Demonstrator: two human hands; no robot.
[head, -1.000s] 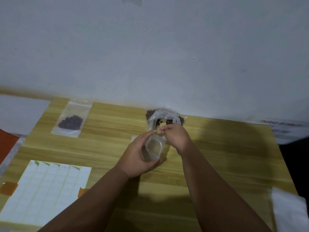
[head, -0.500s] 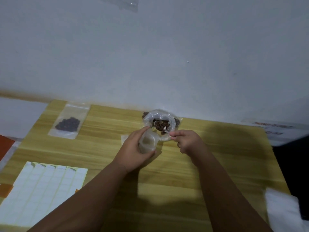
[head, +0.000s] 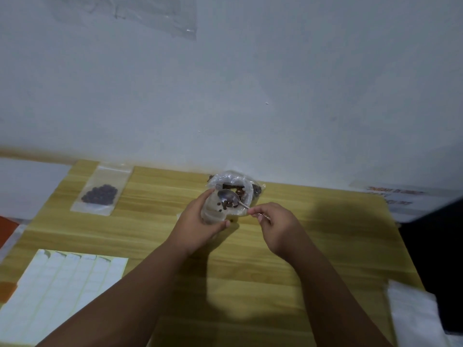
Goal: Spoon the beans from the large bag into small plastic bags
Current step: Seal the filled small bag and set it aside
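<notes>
Grey-white painted wall (head: 250,83) fills the upper half of the view, and below it lies a light wooden table (head: 300,271) with a yellowish grain. On the table's near left corner rests a white sheet of small rectangular labels (head: 62,291). The left hand (head: 198,226) is curled round a small clear plastic bag (head: 213,211), thumb on the near side and fingers on the far side, holding its mouth open and tilted toward the far edge. The right hand (head: 278,226), just beside it, pinches the thin handle of a metal spoon (head: 229,197) between thumb and fingertips. A filled flat clear zip bag (head: 100,191) with a dark clump of beans lies well apart at the far left. The large crumpled clear plastic bag (head: 246,189) of dark brown beans sits against the wall, touching the held bag. The spoon's bowl hangs over the small bag's mouth, with several dark beans (head: 226,203) at its lower edge and inside the bag.
</notes>
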